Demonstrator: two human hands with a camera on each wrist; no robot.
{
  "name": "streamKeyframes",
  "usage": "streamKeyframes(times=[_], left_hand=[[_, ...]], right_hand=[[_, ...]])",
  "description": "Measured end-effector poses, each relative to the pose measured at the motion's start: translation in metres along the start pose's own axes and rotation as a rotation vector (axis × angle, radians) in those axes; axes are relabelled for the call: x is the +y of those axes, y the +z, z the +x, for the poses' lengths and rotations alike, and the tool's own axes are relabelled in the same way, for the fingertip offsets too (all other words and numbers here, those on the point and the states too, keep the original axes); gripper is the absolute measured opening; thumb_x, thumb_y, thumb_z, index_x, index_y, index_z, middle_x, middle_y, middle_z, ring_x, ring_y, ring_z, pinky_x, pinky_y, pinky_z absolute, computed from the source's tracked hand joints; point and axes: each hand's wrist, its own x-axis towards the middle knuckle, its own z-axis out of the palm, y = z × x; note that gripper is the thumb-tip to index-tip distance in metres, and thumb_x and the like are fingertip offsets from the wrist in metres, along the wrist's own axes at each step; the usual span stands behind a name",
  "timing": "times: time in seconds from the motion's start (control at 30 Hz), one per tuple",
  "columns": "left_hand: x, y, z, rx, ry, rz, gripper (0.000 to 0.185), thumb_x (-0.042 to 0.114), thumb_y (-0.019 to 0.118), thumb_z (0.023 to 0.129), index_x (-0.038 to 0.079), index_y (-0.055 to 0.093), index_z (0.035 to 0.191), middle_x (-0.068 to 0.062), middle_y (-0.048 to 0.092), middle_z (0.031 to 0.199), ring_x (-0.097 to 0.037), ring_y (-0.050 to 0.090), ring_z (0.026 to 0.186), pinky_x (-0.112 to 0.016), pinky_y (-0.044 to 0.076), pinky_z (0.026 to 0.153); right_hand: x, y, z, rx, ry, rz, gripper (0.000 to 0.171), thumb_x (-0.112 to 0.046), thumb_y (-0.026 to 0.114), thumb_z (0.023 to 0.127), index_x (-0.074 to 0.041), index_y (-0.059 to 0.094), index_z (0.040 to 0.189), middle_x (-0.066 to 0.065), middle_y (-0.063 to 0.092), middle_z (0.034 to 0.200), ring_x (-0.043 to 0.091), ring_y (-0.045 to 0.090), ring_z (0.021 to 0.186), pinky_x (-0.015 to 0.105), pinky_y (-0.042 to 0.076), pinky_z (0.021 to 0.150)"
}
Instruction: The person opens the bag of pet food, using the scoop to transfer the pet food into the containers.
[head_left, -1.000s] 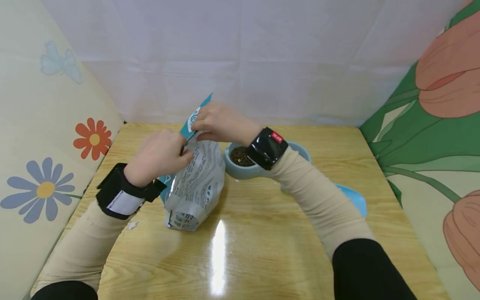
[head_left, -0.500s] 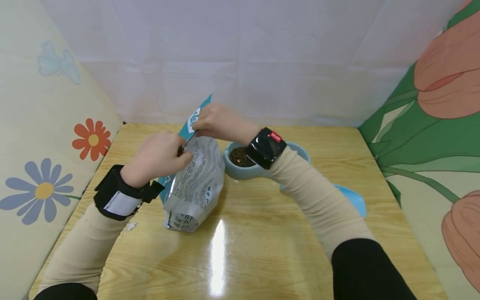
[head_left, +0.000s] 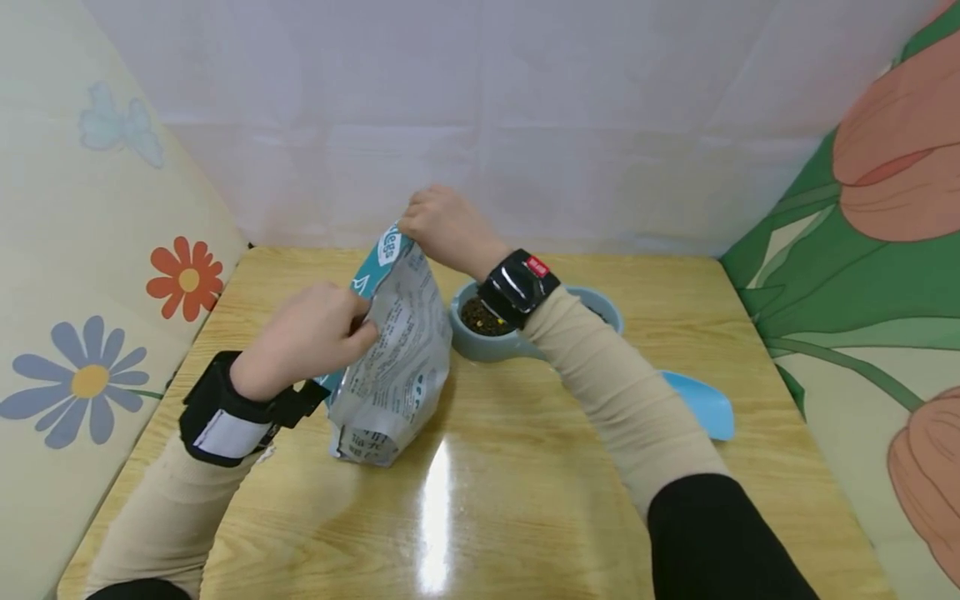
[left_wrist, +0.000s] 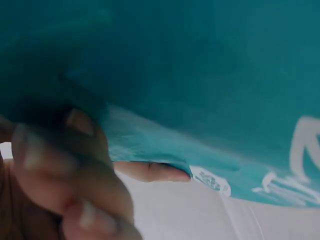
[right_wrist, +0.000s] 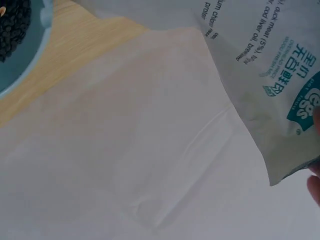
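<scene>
Pet-food bag [head_left: 390, 350] stands on table [head_left: 525, 500] just left of blue bowl [head_left: 495, 321], top edge pinched by right hand [head_left: 442, 225] & left hand [head_left: 311, 333], fingers clamped on it; prob. closing the top, next move needs firm press along the edge.

Glossy wooden table [head_left: 525, 500], white backdrop [head_left: 525, 108], floral side panels [head_left: 90, 275]

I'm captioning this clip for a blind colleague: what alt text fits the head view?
Two hands hold a silver and teal pouch upright on a wooden table: the right hand pinches its top corner, the left hand grips its side edge. Behind it stands a blue bowl of dark pellets; a blue scoop lies to the right.
</scene>
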Motion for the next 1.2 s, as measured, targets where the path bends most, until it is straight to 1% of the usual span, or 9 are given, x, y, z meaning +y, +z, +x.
streamKeyframes(times=[0.17,0.3,0.43,0.6,0.77,0.87,0.93,1.03,1.2], left_hand=[[-0.001,0.000,-0.002,0.010,-0.015,-0.039,0.032,0.005,0.049,0.083,0.011,0.039,0.053,0.004,0.030,0.046,-0.008,0.031,0.036,-0.022,0.025,0.038],[-0.003,-0.003,-0.003,0.018,-0.035,-0.041,0.031,0.004,0.048,0.084,0.010,0.040,0.054,0.002,0.032,0.046,-0.008,0.032,0.037,-0.022,0.026,0.038],[-0.005,-0.008,-0.004,0.020,-0.067,-0.036,0.031,0.004,0.049,0.084,0.009,0.041,0.054,0.001,0.033,0.046,-0.009,0.034,0.037,-0.023,0.026,0.039],[-0.010,-0.012,-0.005,0.061,-0.075,0.012,0.032,0.005,0.050,0.083,0.009,0.043,0.053,0.002,0.031,0.045,-0.011,0.033,0.037,-0.024,0.026,0.039],[-0.016,-0.013,-0.001,0.130,-0.062,0.090,0.035,0.005,0.048,0.081,0.011,0.038,0.048,0.003,0.026,0.045,-0.012,0.030,0.037,-0.026,0.024,0.040],[-0.018,-0.012,0.003,0.161,-0.068,0.120,0.035,0.006,0.048,0.080,0.012,0.036,0.047,0.004,0.026,0.044,-0.012,0.030,0.037,-0.026,0.023,0.040],[-0.018,-0.010,0.004,0.164,-0.080,0.110,0.035,0.006,0.048,0.080,0.012,0.037,0.047,0.004,0.027,0.044,-0.012,0.030,0.037,-0.026,0.022,0.040],[-0.017,-0.009,0.005,0.142,-0.109,0.045,0.034,0.007,0.048,0.082,0.011,0.039,0.049,0.003,0.028,0.044,-0.012,0.030,0.036,-0.026,0.023,0.039],[-0.016,-0.007,0.007,0.113,-0.113,-0.034,0.034,0.008,0.047,0.084,0.010,0.041,0.050,0.002,0.030,0.045,-0.011,0.031,0.037,-0.026,0.024,0.040]], right_hand=[[-0.003,0.001,0.002,0.032,-0.005,-0.042,0.028,0.008,0.046,0.086,-0.006,0.062,0.069,0.005,0.064,0.070,0.019,0.056,0.066,0.029,0.039,0.066],[-0.005,0.000,0.006,0.022,0.015,-0.040,0.029,0.010,0.043,0.084,-0.007,0.060,0.067,0.005,0.057,0.060,0.018,0.047,0.057,0.030,0.038,0.065],[-0.008,0.001,0.013,0.010,0.054,0.003,0.025,0.009,0.046,0.082,-0.006,0.063,0.071,0.004,0.059,0.063,0.017,0.049,0.056,0.029,0.042,0.065],[-0.008,0.005,0.023,-0.010,0.119,0.048,0.024,0.009,0.046,0.081,-0.005,0.062,0.071,0.004,0.056,0.062,0.018,0.051,0.059,0.030,0.044,0.065],[-0.006,0.009,0.028,-0.011,0.170,0.025,0.027,0.010,0.040,0.083,-0.006,0.056,0.068,0.002,0.044,0.058,0.017,0.049,0.058,0.032,0.045,0.066],[-0.005,0.012,0.028,-0.011,0.200,0.004,0.028,0.008,0.040,0.086,-0.006,0.058,0.070,0.003,0.048,0.058,0.018,0.051,0.060,0.032,0.046,0.067],[-0.005,0.013,0.027,-0.007,0.216,0.001,0.028,0.007,0.041,0.087,-0.006,0.062,0.073,0.004,0.055,0.061,0.019,0.054,0.062,0.032,0.046,0.066],[-0.004,0.015,0.025,0.000,0.222,0.000,0.028,0.006,0.042,0.086,-0.005,0.066,0.077,0.006,0.062,0.067,0.020,0.057,0.064,0.032,0.046,0.067],[-0.001,0.014,0.021,0.009,0.211,0.020,0.024,0.007,0.046,0.083,-0.005,0.067,0.080,0.006,0.065,0.073,0.021,0.058,0.069,0.031,0.045,0.072]])
